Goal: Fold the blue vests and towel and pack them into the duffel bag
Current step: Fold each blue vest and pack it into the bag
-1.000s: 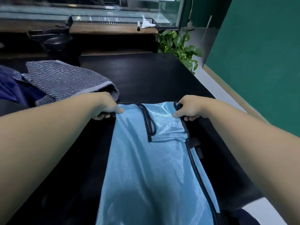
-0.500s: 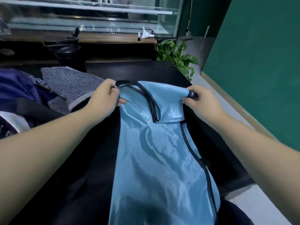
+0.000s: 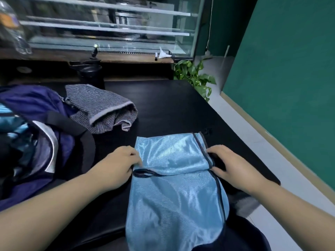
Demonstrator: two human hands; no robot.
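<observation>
- Now both my forearms reach in from the bottom corners of the frame and meet at the blue vest (image 3: 174, 178), low and centre.
- My left hand (image 3: 117, 167) lies knuckles up at the vest's left edge, fingers curled down onto the fabric just above a dark trim loop; I cannot tell if they pinch it or only press.
- My right hand (image 3: 233, 165) sits at the right edge, fingers bent, tips touching the dark piping where the folded flap ends.
- The vest is shiny light-blue mesh with dark binding, its top part folded back over itself; the lower part hangs off the near edge of the black table (image 3: 172, 105).
- A grey striped towel (image 3: 101, 109), soft and crumpled, lies left of centre, apart from the vest.
- The dark purple duffel bag (image 3: 36, 115) slumps open at the left edge, black strap draped across it.
</observation>
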